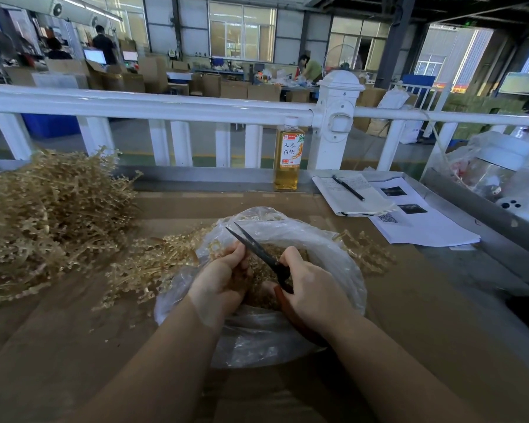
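The counter [409, 303] is covered in brown board, and a large heap of golden sprigs [49, 215] is piled at its far left corner, within reach of the left side yet clear of the cutting. A clear plastic bag [327, 239] is spread wide open at the middle, toward the near edge, so that whatever is snipped is caught inside. A layer of cut bits [261, 297] is gathered in it. A smaller bunch of sprigs [153, 264] is laid just left of the bag, touching its rim, and is judged to be the next stock.

Both hands are held over the bag's mouth. The left hand [220, 279] is curled, and a short sprig [248, 267] is pinched in its fingertips and offered to the blades. The right hand [312, 288] is closed round the handles of the scissors [257, 245], whose blades are parted and pointed toward the far edge — a cut seems about to be made.
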Demonstrator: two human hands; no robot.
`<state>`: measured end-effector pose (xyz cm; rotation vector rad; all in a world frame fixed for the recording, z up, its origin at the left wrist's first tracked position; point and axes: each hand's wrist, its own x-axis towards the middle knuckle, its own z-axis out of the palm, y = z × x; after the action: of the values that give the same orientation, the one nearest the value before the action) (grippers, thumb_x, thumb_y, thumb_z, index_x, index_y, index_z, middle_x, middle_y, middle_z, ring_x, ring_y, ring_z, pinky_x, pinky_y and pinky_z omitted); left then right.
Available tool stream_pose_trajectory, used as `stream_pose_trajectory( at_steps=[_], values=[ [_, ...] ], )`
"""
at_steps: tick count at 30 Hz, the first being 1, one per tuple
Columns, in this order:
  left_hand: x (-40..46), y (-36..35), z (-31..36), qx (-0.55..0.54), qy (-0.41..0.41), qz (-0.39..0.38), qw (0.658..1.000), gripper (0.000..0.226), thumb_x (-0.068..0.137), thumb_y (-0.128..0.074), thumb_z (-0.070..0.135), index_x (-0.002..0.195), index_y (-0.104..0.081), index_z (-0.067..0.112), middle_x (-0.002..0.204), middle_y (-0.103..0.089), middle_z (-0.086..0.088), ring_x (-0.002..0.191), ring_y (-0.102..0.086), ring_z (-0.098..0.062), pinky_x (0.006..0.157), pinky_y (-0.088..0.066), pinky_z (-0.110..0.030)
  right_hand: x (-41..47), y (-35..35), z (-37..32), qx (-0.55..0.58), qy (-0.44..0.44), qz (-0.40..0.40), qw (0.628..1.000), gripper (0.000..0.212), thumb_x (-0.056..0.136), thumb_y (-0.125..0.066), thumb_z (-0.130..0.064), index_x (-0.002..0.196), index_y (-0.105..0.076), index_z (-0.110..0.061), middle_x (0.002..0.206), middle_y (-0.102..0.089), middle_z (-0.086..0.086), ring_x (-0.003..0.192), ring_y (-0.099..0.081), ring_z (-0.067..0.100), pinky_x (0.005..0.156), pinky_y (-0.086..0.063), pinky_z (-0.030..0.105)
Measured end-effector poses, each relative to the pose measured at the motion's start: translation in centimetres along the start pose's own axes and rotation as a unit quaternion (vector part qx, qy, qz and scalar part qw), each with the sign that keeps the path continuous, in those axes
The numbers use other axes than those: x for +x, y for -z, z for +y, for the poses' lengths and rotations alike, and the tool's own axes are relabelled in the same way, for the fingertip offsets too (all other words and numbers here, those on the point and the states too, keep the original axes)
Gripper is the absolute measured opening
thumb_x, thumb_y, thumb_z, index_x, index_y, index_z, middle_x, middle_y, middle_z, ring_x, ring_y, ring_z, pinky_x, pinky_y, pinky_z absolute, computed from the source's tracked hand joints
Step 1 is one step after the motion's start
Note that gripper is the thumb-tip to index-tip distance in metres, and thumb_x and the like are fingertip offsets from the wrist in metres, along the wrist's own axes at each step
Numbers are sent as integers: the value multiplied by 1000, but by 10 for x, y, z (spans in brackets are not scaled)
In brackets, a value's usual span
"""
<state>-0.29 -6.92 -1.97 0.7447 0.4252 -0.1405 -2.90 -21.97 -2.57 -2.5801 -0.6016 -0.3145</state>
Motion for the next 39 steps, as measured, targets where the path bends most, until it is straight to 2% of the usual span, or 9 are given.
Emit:
stream_pose_trajectory(
  at_steps=[3, 8, 13, 17, 23, 29, 36, 37, 39],
  values=[
    [-1, 1, 0, 1, 0, -5, 1000, 24, 92, -53, 4, 70, -55, 15, 45, -56, 4, 35, -45, -5, 54, -35, -21, 0, -1, 0, 1, 0, 5, 1000, 26, 93, -56, -38, 103, -38, -23, 90, -61, -3, 79, -58, 13, 67, -45, 25],
    [-3, 1, 1, 8, 8, -15, 1000, 21, 93, -54, 6, 73, -55, 14, 46, -54, 4, 36, -45, -5, 49, -37, -20, 1, -2, 2, -2, 10, 5, 1000, 26, 93, -56, -37, 98, -34, -24, 80, -56, -7, 67, -50, 8, 52, -32, 14],
    [-5, -1, 1, 9, 17, -7, 1000, 21, 92, -55, 5, 73, -57, 14, 49, -56, 3, 51, -46, -9, 54, -38, -20, 1, 1, 2, 70, -36, 51, 996, 29, 88, -62, -44, 97, -41, -26, 77, -50, -20, 68, -50, -3, 58, -38, 7],
    [-7, -1, 1, 14, 19, -6, 1000, 20, 92, -54, 5, 74, -59, 12, 49, -55, 2, 50, -45, -10, 56, -39, -20, 4, 3, 2, 95, -57, 39, 993, 29, 88, -59, -49, 96, -40, -29, 79, -50, -19, 76, -52, 3, 61, -35, 14],
    [-4, 1, 0, 14, 10, 3, 1000, 19, 93, -52, 3, 76, -57, 10, 49, -55, 1, 56, -44, -11, 58, -40, -22, 0, 1, -2, 49, -34, 2, 998, 31, 88, -56, -52, 103, -39, -31, 100, -57, -9, 89, -54, 7, 74, -41, 21],
    [-1, 4, -1, 27, 14, 1, 1000, 13, 92, -53, 3, 82, -60, 8, 63, -58, -4, 61, -50, -15, 63, -44, -25, 1, 2, -3, 36, -36, -5, 999, 32, 88, -56, -52, 102, -38, -30, 98, -58, -7, 88, -53, 9, 72, -37, 23],
    [3, 7, -2, 70, 16, -38, 997, 16, 92, -51, 2, 80, -61, 6, 53, -61, -2, 54, -56, -15, 58, -49, -26, 3, 0, -3, 33, -30, 7, 999, 32, 89, -56, -51, 103, -38, -28, 97, -59, -7, 84, -53, 8, 65, -37, 15],
    [2, 7, -1, 71, 20, -57, 996, 16, 93, -50, 3, 82, -62, 6, 58, -64, -5, 54, -61, -17, 59, -51, -28, 3, -1, -3, 32, -28, 9, 999, 32, 89, -56, -50, 102, -37, -28, 94, -58, -8, 82, -52, 8, 61, -34, 10],
    [1, 8, -1, 80, 30, -85, 993, 13, 93, -50, 6, 91, -63, 5, 77, -69, -10, 70, -66, -22, 77, -53, -37, 5, -1, -3, 32, -23, 15, 999, 31, 90, -56, -49, 100, -37, -27, 90, -55, -10, 79, -50, 7, 57, -30, 6]
  ],
)
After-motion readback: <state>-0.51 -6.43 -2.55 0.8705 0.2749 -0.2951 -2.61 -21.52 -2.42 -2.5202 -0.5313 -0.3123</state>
